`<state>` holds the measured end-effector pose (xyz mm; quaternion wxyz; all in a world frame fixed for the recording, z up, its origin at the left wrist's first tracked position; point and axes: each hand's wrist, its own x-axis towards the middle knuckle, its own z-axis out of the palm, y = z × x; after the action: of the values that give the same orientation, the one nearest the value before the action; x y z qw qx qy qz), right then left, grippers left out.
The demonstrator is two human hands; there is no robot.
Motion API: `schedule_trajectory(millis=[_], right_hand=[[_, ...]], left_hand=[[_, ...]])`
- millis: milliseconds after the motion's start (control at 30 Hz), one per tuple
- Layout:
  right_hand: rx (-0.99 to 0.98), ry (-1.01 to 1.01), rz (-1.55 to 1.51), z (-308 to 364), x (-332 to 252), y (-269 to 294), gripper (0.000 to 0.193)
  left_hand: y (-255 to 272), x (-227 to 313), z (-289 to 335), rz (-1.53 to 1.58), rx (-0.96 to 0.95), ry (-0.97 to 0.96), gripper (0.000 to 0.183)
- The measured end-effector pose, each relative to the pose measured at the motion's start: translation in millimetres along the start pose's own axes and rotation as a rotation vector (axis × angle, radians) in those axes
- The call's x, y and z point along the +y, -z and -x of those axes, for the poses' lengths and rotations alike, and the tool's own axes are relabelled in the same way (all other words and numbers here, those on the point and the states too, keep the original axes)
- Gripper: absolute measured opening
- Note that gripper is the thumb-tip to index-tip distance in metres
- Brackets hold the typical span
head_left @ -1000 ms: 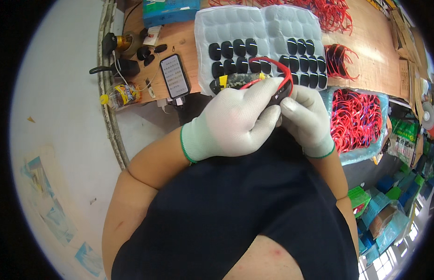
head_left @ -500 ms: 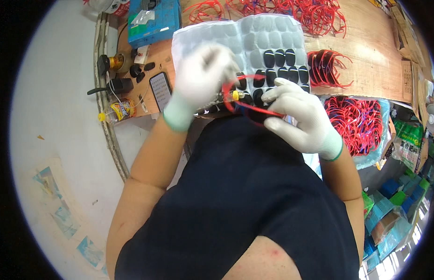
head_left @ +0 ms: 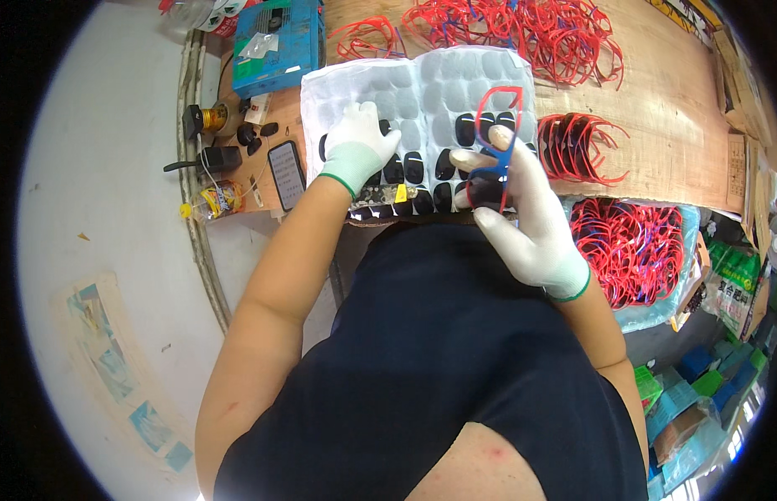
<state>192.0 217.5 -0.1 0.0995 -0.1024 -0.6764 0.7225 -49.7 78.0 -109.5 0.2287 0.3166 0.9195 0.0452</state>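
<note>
Lenses (head_left: 413,167) in tray (head_left: 476,65), red frames (head_left: 627,255) in lined box (head_left: 643,317), right grip (head_left: 530,213) around red-blue frame (head_left: 499,163), left grip (head_left: 359,149) of unclear closure

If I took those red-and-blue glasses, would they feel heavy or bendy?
The frame is thin, so it's probably light. The white tray shows through its upper opening, which seems to have no lens, so that end might bend easily.

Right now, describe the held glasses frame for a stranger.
On the wooden table, find the white dimpled tray. Over its right half, the right hand holds the frame. Red with a blue middle, it alone is held, unlike the frames piled beyond.
</note>
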Motion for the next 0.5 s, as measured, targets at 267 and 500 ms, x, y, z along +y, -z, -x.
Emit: schedule_trajectory(millis=[267, 500], right_hand=[[0.14, -0.022, -0.194, 2.3, -0.3, -26.1, 0.07], [0.202, -0.314, -0.074, 5.4, -6.3, -53.4, 0.039]], left_hand=[[-6.9, -17.6, -6.4, 0.214, 0.071, 0.012, 0.048], [52.4, -7.9, 103.7, 1.62, -0.422, -0.143, 0.02]])
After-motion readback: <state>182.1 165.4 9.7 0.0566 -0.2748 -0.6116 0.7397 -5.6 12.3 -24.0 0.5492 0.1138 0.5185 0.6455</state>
